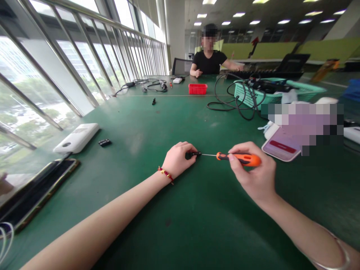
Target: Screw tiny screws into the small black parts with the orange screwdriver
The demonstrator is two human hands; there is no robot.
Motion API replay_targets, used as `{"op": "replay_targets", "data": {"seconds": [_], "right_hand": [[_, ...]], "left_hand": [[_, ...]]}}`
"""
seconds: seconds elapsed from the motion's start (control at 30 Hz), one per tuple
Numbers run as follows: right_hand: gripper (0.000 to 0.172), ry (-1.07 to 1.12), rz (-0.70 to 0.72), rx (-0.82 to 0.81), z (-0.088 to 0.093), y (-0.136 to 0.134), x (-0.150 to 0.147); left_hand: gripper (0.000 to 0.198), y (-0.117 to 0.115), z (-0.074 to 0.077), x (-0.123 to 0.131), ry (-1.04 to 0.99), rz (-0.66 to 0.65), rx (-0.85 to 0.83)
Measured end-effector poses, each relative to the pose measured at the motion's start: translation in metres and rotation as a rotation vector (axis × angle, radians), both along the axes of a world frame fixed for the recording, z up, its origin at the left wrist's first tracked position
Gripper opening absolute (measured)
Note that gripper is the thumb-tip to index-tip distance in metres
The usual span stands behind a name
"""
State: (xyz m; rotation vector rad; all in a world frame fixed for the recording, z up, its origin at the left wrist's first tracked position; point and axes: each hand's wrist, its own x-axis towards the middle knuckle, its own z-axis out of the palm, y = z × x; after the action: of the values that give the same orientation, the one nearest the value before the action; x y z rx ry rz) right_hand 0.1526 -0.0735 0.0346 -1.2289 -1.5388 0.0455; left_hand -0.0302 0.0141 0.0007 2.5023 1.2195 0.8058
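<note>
My left hand (178, 159) is closed around a small black part (194, 154) and rests on the green table (197, 210). A red bead bracelet (165, 174) circles that wrist. My right hand (253, 174) grips the orange handle of a small screwdriver (242, 158). Its thin metal shaft points left and the tip meets the black part. Both hands sit near the middle of the table, close together.
A white power bank (77, 137), a small black piece (104, 142) and a dark phone (36, 191) lie to the left. A phone with a pink screen (281, 144) lies at right. Farther off: a teal basket of cables (270, 92), a red tray (197, 89), a seated person (209, 56).
</note>
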Motion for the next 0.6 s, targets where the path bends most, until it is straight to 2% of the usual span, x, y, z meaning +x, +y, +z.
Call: {"op": "replay_targets", "data": {"seconds": [0.1, 0.17, 0.23, 0.33, 0.4, 0.47, 0.6], "right_hand": [[0.003, 0.012, -0.023, 0.081, -0.001, 0.003, 0.003], [0.013, -0.036, 0.032, 0.046, -0.006, 0.008, 0.004], [0.018, -0.126, 0.088, -0.086, -0.014, 0.016, 0.005], [0.017, -0.225, 0.091, -0.288, -0.029, 0.028, 0.003], [0.020, -0.285, 0.122, -0.354, -0.037, 0.034, 0.002], [0.021, -0.333, 0.150, -0.353, -0.040, 0.038, 0.002], [0.012, -0.404, 0.141, -0.304, -0.040, 0.038, 0.004]], "left_hand": [[0.015, 0.000, -0.001, 0.000, 0.008, 0.000, 0.005], [0.017, 0.000, -0.001, 0.000, 0.008, -0.013, 0.004], [0.015, 0.000, -0.001, 0.000, 0.009, -0.023, 0.005], [0.013, 0.000, 0.001, 0.001, 0.005, -0.060, 0.012], [0.013, -0.001, 0.002, 0.001, -0.010, -0.107, 0.028], [0.013, -0.002, 0.003, 0.001, -0.030, -0.151, 0.046], [0.010, -0.004, 0.006, 0.002, -0.061, -0.202, 0.044]]}}
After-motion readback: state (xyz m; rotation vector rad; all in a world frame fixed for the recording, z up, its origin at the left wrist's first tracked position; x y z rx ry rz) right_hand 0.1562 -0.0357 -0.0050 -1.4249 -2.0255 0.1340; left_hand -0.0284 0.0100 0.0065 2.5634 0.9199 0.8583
